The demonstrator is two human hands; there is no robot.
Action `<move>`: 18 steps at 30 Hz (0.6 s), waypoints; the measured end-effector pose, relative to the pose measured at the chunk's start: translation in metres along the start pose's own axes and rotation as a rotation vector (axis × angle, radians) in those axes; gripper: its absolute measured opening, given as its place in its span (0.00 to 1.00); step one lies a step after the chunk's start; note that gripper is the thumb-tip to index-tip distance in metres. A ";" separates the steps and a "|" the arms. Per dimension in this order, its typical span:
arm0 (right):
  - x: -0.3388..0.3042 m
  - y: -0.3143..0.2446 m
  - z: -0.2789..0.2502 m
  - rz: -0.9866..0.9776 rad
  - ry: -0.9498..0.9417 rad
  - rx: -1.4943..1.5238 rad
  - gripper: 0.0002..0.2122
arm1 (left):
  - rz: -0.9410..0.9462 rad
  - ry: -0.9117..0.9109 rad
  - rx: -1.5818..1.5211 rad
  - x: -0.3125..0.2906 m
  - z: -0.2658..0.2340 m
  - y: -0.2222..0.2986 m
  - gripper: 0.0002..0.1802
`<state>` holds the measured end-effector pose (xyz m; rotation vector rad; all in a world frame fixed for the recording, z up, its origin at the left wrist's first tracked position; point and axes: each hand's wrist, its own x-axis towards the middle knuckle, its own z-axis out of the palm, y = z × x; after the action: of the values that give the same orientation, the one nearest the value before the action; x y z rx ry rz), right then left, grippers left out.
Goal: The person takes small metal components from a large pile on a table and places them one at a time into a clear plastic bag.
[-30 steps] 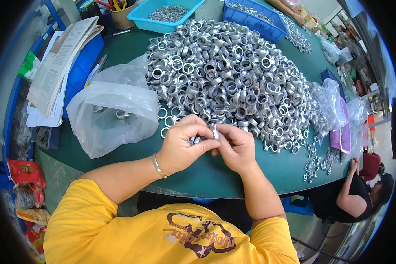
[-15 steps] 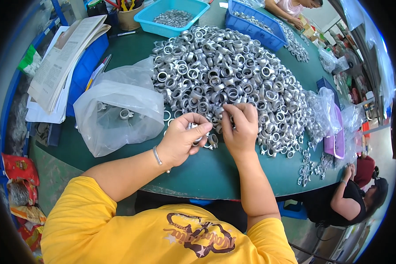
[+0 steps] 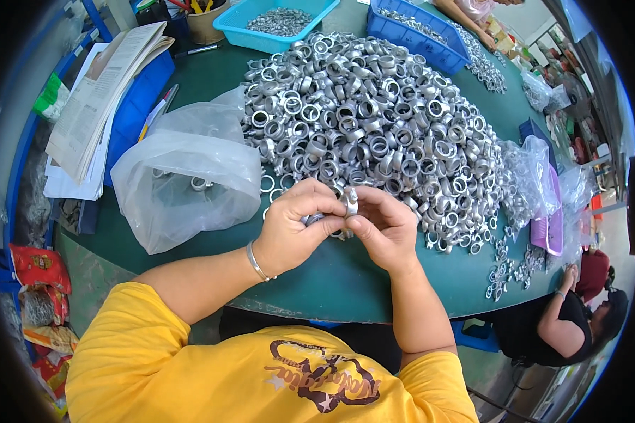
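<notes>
In front of the heap, my two hands meet over the table. Thumb and fingers of my right hand pinch a small silver metal ring with a lug on it. My left hand is curled closed, its fingertips at the same ring; more silver rings show partly inside its grip, how many I cannot tell. Just beyond lies a large heap of similar metal rings. Left of my hands, a clear plastic bag lies with its mouth toward me and a few rings inside.
Behind the heap stand a light-blue basket and a blue crate of small parts. Newspapers lean over a blue bin at left. A purple basket and loose rings are at right. Two other people sit nearby.
My right hand has come back from the edge of the heap to my left hand, bringing a ring between its fingers. The left hand has turned slightly and closed in toward it.
</notes>
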<state>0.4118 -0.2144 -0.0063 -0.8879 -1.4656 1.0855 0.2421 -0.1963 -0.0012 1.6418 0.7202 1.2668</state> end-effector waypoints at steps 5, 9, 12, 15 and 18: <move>0.001 -0.002 -0.004 0.107 0.012 0.180 0.14 | -0.084 -0.012 -0.050 -0.002 0.001 0.004 0.06; 0.005 -0.006 -0.003 -0.038 0.000 0.000 0.15 | -0.137 -0.001 -0.129 -0.002 0.001 0.005 0.05; 0.004 -0.006 -0.003 -0.044 -0.002 -0.037 0.16 | -0.123 -0.001 -0.119 -0.003 0.001 0.003 0.04; 0.006 -0.008 -0.001 -0.056 -0.003 -0.046 0.16 | -0.092 -0.001 -0.102 -0.002 0.000 0.002 0.05; 0.007 -0.011 0.000 -0.097 0.021 -0.130 0.16 | -0.121 0.016 -0.116 -0.002 0.001 0.006 0.06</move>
<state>0.4109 -0.2108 0.0061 -0.9058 -1.5589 0.9151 0.2419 -0.2011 0.0032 1.4740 0.7310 1.2142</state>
